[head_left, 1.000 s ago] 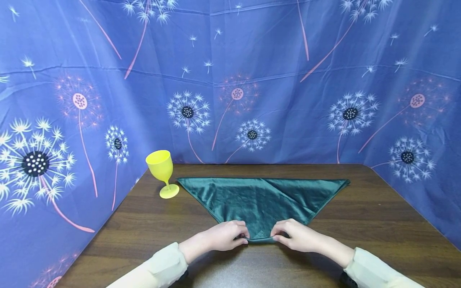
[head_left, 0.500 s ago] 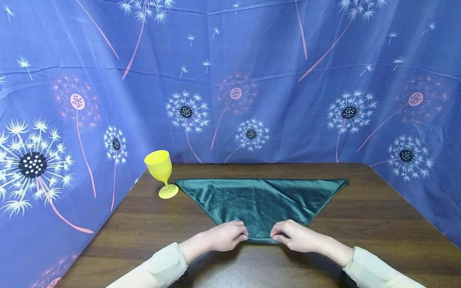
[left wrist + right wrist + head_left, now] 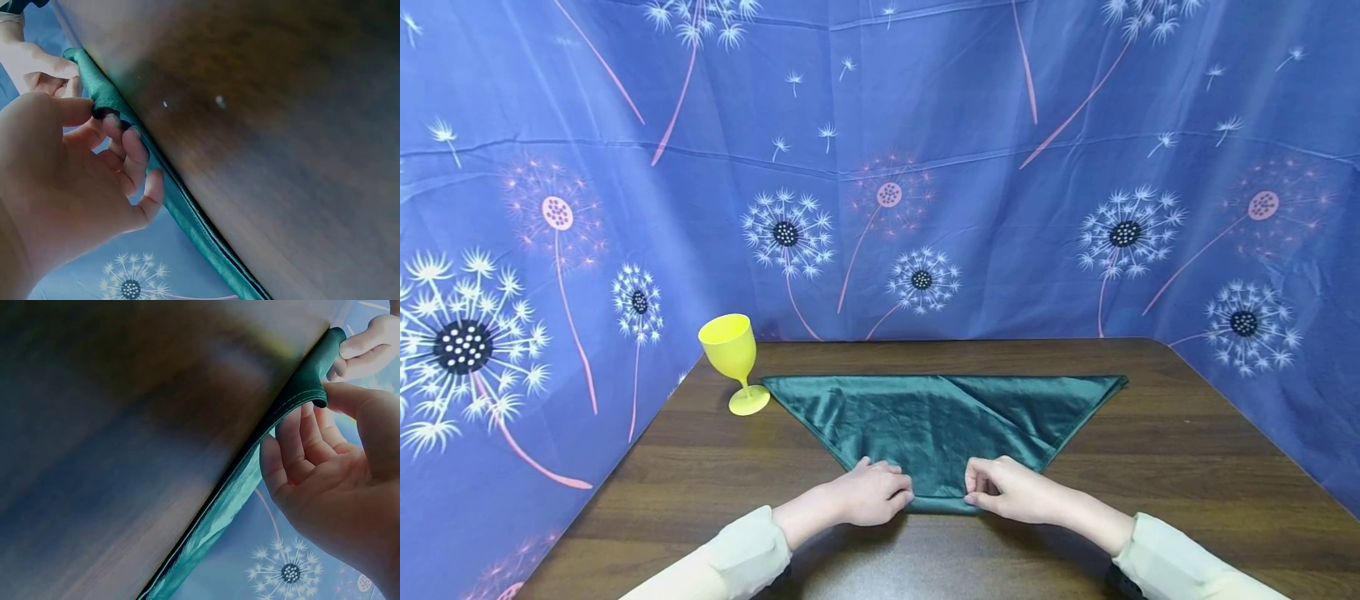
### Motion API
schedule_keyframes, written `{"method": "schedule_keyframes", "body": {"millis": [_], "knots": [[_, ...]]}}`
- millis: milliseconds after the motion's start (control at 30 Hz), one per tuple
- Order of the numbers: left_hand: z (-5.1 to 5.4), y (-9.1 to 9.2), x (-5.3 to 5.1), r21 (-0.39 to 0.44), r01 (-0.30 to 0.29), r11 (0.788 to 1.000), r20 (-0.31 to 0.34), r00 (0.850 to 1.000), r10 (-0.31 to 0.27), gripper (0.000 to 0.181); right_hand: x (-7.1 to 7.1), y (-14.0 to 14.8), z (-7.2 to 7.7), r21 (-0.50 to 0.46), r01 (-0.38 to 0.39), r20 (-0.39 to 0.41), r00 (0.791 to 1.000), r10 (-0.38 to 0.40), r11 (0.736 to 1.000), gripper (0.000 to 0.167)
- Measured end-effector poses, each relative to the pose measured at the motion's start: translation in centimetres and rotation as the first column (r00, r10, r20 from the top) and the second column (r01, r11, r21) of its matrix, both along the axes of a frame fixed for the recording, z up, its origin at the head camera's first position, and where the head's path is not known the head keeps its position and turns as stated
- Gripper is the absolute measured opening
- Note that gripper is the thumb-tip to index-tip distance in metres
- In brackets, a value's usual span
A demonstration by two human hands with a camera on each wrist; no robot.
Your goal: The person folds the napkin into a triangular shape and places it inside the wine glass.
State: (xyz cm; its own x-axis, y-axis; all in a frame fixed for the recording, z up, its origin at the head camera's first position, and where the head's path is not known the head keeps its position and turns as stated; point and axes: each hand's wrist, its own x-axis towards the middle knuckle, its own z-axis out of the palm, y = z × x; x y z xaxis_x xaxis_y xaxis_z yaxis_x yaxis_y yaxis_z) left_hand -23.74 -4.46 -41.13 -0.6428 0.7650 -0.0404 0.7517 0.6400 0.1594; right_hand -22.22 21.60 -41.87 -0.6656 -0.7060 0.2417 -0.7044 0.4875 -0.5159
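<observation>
A dark green satin cloth (image 3: 917,425) lies on the table, its long straight edge at the back and its sides narrowing toward me. Its near end is turned up into a narrow rolled fold (image 3: 942,505). My left hand (image 3: 874,493) grips the left end of this fold. In the left wrist view, the left thumb and fingertips close around the cloth's rolled edge (image 3: 103,90). At the fold's right end, my right hand (image 3: 1011,490) pinches the cloth between thumb and bent fingers. The right wrist view has the right thumb against the stitched roll (image 3: 309,378).
A yellow goblet (image 3: 732,354) stands upright on the brown wooden table (image 3: 1165,467), by the cloth's far left corner. A blue curtain (image 3: 1000,208) printed with dandelions hangs behind the table and along both sides.
The rolled fold between my hands looks slightly wider and flatter. My left fingers have shifted over the cloth a little. My right hand has hardly moved, and the goblet stands where it was.
</observation>
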Motion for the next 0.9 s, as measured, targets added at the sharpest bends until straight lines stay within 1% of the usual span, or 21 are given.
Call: {"method": "schedule_keyframes", "body": {"millis": [100, 200, 333, 400, 500, 600, 667, 733, 800, 833, 900], "knots": [[0.0, -0.1, 0.1, -0.023, -0.017, 1.000, -0.015, 1.000, 0.016, 0.023, 0.1, 0.0, 0.0, -0.002, 0.002, -0.007, 1.000, -0.002, 1.000, 0.013], [0.0, -0.1, 0.1, -0.030, -0.035, 0.999, -0.055, 0.998, 0.033, 0.023, 0.1, -0.1, 0.0, -0.006, 0.004, -0.014, 1.000, -0.004, 1.000, 0.013], [-0.1, -0.1, 0.1, -0.009, -0.054, 0.999, -0.113, 0.992, 0.052, 0.028, 0.1, -0.1, 0.1, -0.002, 0.015, -0.008, 1.000, -0.015, 1.000, 0.013], [-0.1, -0.1, 0.0, 0.004, -0.059, 0.998, -0.130, 0.990, 0.059, 0.032, 0.1, -0.1, 0.1, 0.007, 0.026, 0.002, 1.000, -0.026, 1.000, 0.013], [-0.2, -0.2, 0.0, 0.026, -0.072, 0.997, -0.127, 0.989, 0.074, 0.033, 0.1, 0.0, 0.2, 0.027, 0.049, 0.008, 0.999, -0.049, 0.998, 0.014], [-0.2, -0.2, -0.2, 0.067, -0.067, 0.996, -0.106, 0.992, 0.074, 0.026, 0.2, 0.1, 0.2, 0.043, 0.070, -0.021, 0.997, -0.069, 0.997, 0.017], [-0.2, -0.1, -0.3, 0.102, -0.033, 0.994, -0.093, 0.995, 0.042, 0.020, 0.2, 0.1, 0.1, 0.044, 0.076, -0.050, 0.996, -0.073, 0.996, 0.018], [-0.2, 0.0, -0.5, 0.132, 0.032, 0.991, -0.094, 0.995, -0.020, 0.015, 0.1, 0.0, 0.1, 0.035, 0.072, -0.074, 0.995, -0.069, 0.997, 0.018], [-0.2, 0.1, -0.6, 0.160, 0.119, 0.980, -0.099, 0.990, -0.105, 0.012, 0.0, 0.0, 0.0, 0.022, 0.056, -0.090, 0.994, -0.054, 0.998, 0.015], [-0.2, 0.1, -0.7, 0.177, 0.160, 0.971, -0.100, 0.985, -0.144, 0.012, 0.0, -0.1, 0.0, 0.016, 0.045, -0.093, 0.995, -0.043, 0.999, 0.014], [-0.3, 0.1, -0.9, 0.212, 0.222, 0.952, -0.090, 0.974, -0.207, 0.013, -0.1, -0.2, 0.0, 0.000, 0.013, -0.099, 0.995, -0.013, 1.000, 0.012]]}}
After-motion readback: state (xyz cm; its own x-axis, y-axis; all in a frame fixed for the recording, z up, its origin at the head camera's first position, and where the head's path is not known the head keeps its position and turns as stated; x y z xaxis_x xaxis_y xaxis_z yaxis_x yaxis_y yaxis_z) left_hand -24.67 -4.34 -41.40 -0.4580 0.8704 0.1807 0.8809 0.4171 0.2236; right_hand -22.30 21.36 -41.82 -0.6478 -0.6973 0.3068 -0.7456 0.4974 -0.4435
